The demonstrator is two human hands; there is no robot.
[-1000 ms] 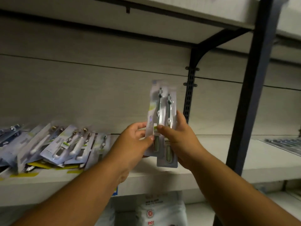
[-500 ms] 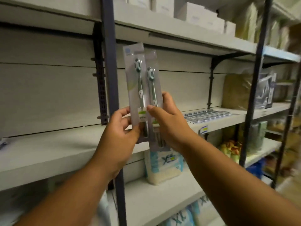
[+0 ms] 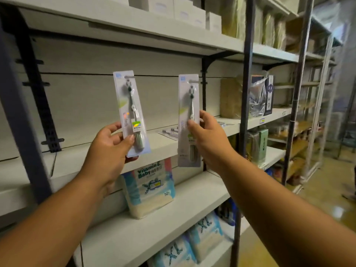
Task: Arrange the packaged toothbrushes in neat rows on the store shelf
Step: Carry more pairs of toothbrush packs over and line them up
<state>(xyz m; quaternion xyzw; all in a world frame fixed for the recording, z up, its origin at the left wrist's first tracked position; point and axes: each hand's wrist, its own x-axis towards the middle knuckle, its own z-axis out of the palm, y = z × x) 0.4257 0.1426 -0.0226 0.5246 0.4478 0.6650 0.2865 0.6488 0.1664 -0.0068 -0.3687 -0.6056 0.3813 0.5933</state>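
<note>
Both hands are occupied, one toothbrush pack each. Left hand grips the left pack near its lower end, thumb across the front, fingers curled behind. Right hand pinches the right pack at mid-height, thumb on the front, fingers at its right edge. Both packs stand upright in the air before the shelf, apart from each other. Further packs lie flat on that shelf, seen between the held two. A bag marked "Vitamin E Baby" stands on the shelf below
</note>
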